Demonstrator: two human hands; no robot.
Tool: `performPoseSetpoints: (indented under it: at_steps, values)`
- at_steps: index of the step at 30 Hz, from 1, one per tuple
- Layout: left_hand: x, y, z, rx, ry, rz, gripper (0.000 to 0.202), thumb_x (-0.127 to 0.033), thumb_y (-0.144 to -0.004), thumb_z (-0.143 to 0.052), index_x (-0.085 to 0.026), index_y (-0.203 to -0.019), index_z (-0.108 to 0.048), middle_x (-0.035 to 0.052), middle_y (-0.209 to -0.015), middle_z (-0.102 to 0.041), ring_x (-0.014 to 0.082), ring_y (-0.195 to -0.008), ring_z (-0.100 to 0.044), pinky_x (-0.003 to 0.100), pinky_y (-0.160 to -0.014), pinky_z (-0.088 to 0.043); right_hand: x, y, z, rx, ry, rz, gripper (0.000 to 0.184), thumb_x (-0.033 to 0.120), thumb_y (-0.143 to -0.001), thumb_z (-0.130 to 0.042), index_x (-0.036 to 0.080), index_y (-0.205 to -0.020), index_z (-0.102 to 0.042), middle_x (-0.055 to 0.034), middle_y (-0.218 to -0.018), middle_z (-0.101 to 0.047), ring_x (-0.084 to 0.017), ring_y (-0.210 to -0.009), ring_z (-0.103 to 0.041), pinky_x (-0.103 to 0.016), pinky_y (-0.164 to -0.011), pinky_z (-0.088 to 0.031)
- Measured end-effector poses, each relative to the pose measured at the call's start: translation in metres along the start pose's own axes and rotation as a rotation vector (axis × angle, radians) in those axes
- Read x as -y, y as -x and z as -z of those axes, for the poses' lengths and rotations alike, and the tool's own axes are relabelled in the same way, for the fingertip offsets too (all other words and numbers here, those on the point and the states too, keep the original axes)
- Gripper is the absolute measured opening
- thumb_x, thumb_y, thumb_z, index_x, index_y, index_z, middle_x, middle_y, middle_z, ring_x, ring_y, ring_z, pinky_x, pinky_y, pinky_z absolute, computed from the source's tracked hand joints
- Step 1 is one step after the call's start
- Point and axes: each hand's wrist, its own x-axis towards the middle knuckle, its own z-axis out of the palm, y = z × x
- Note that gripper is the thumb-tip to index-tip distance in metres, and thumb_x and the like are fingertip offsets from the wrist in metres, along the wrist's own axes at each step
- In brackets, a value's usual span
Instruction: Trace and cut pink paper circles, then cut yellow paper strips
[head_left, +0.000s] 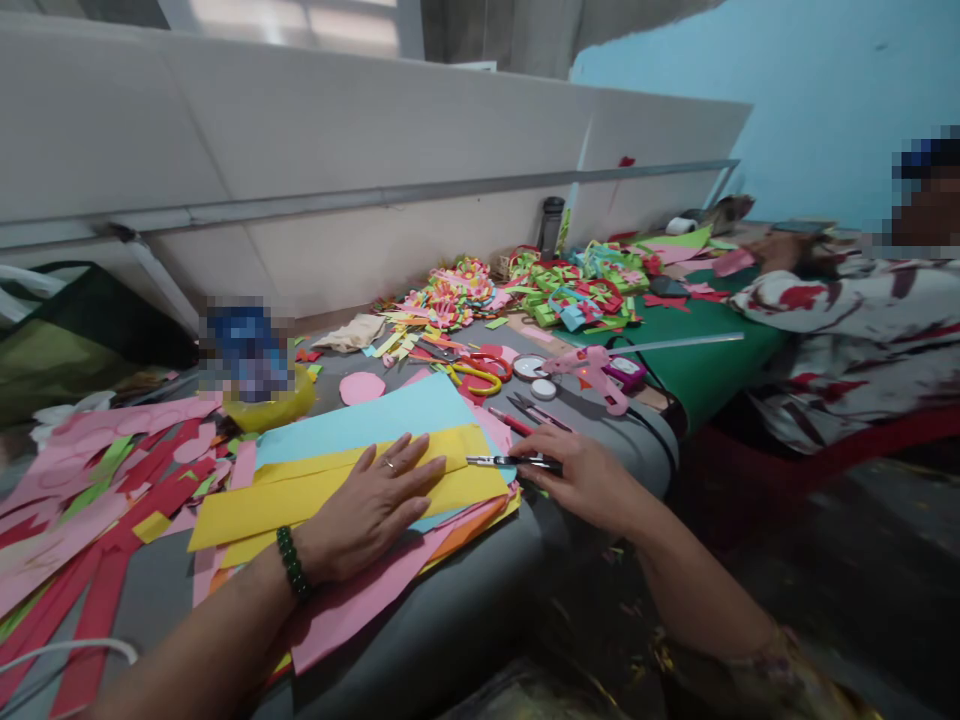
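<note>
- Grey worktop (465, 620) running along a white panelled wall, with a pale blue wall at the far right.
- Strewn with cut paper: red and pink strips (97, 500) at the left, folded paper flowers (450, 295) and green scraps farther back.
- Beyond the hands: red-and-yellow scissors (480, 372), a pink glue gun (596, 368), a tape roll (529, 366).
- A second person in a patterned sleeve (847, 330) seated at the right, beside a green mat (705, 360).
- Left hand (371, 505) pressed flat, fingers spread, on a yellow sheet (300, 495) topping a stack of light blue, pink and orange paper; grip empty, merely pinning the sheet down.
- Beaded green bracelet at that wrist, ring on one finger.
- Right hand (585, 480) closed around the handle of a craft knife (502, 461), grip tight on it.
- Knife lying nearly level, long axis across the view, tip pointing left toward the left hand's fingertips.
- Tip resting at the right edge of the yellow sheet, just beside those fingers, not touching them.
</note>
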Motion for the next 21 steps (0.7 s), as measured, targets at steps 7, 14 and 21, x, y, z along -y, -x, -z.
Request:
performPoseSetpoints:
  at_steps: [7,14,21]
  values:
    - [-0.0069,-0.0009,-0.0004,0.088,-0.045,0.011,0.069,-0.063,-0.087,-0.031,-0.032,-0.146,-0.012,0.0052,-0.154,-0.008,0.0299,-0.141,-0.005,0.060,-0.109,-0.008,-0.0037,-0.0038,-0.0025,-0.001,-0.007,0.017,0.020,0.022,-0.086,-0.055,0.024,-0.100,-0.069,-0.0053,-0.091,-0.062,-0.018,-0.087,-0.057,-0.032,-0.080,-0.045]
    - [-0.0059,-0.0010,-0.0005,0.085,-0.028,0.008,0.071,-0.064,-0.086,-0.035,-0.032,-0.146,-0.013,0.0070,-0.154,-0.008,0.0312,-0.140,-0.006,0.061,-0.108,-0.008,-0.0049,0.0000,0.0041,0.048,-0.075,-0.021,0.022,0.027,-0.085,-0.054,0.024,-0.099,-0.071,-0.0048,-0.083,-0.057,-0.018,-0.079,-0.056,-0.032,-0.073,-0.047]
    - [-0.0074,-0.0009,0.0008,0.089,-0.040,0.009,0.071,-0.064,-0.086,-0.032,-0.032,-0.146,-0.013,0.0067,-0.154,-0.009,0.0311,-0.141,-0.006,0.061,-0.108,-0.009,-0.0032,0.0027,0.0043,0.099,-0.088,0.051,0.029,0.019,-0.087,-0.050,0.024,-0.107,-0.069,-0.0056,-0.089,-0.057,-0.018,-0.086,-0.055,-0.031,-0.078,-0.046]
